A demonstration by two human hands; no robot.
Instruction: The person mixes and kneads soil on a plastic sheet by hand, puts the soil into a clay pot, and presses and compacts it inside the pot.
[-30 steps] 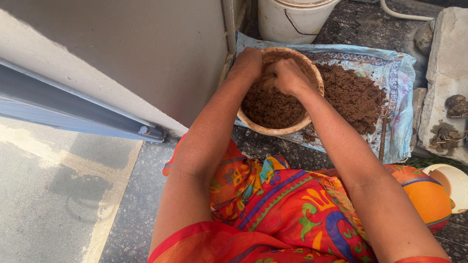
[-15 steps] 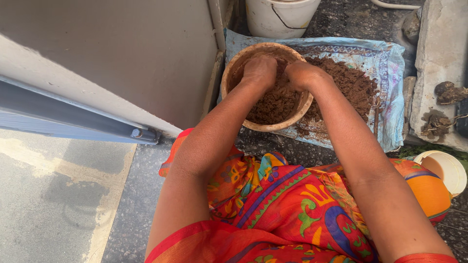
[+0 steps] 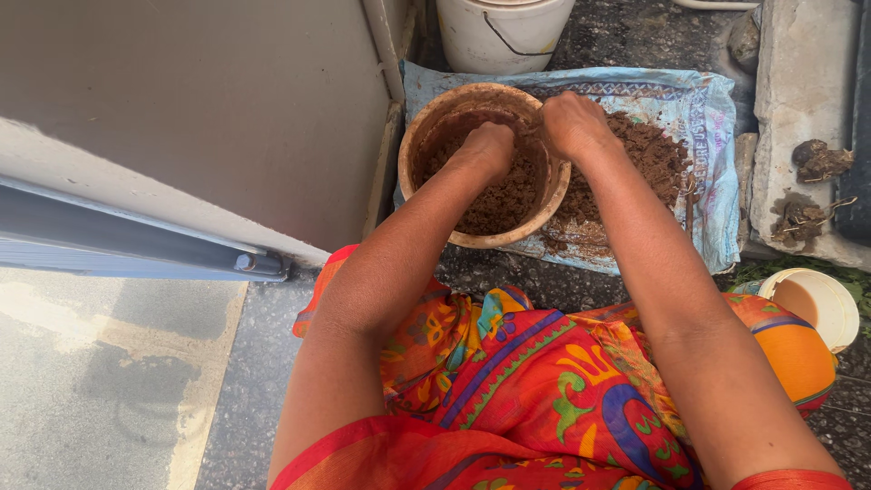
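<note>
A round clay-coloured pot (image 3: 425, 127) stands on a pale blue sack (image 3: 717, 109) and is partly filled with brown soil (image 3: 494, 204). My left hand (image 3: 488, 145) is inside the pot, knuckles up, with its curled fingers dug into the soil. My right hand (image 3: 572, 122) rests on the pot's right rim, fingers curled over the edge. A loose heap of the same soil (image 3: 658, 150) lies on the sack just right of the pot.
A white bucket (image 3: 499, 32) stands behind the pot. A grey wall panel (image 3: 181, 118) rises at the left. A stone slab (image 3: 798, 100) with soil clumps lies at the right, and a small white cup (image 3: 817, 304) sits by my right knee.
My right hand has come out of the soil and moved onto the pot's right rim. My left hand has shifted from the far rim down into the soil. The view has drifted right.
</note>
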